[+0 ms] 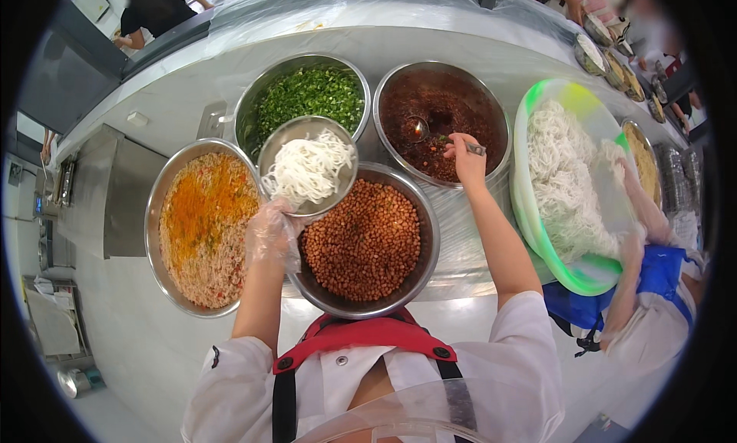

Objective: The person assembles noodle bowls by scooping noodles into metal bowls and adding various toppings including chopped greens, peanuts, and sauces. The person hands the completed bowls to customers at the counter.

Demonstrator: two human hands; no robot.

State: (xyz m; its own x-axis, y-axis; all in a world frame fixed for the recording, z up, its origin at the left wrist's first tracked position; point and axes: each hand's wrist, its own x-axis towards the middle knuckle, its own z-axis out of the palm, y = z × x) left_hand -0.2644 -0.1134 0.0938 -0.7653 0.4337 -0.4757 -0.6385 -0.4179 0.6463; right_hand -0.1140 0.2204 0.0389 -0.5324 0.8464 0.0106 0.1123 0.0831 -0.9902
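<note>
My left hand [273,232], in a clear plastic glove, grips the rim of a small metal bowl [281,139]. White noodles [311,168] lie in that bowl, which is held above the meeting point of the larger bowls. My right hand [465,156] looks ungloved and is closed around the handle of a metal spoon [417,129]. The spoon's head rests in dark red chili sauce [441,105], inside a large steel bowl [503,119]. Just below the small bowl, a steel bowl [431,247] holds brown beans or nuts [361,247].
Chopped greens [307,94] fill a bowl at the far left. Crumbly mince-like food with orange oil [207,220] fills another. To the right, a co-worker's gloved hands [641,190] reach into a green-and-white basin [564,282] of noodles. Several bowls [599,55] stand farther back.
</note>
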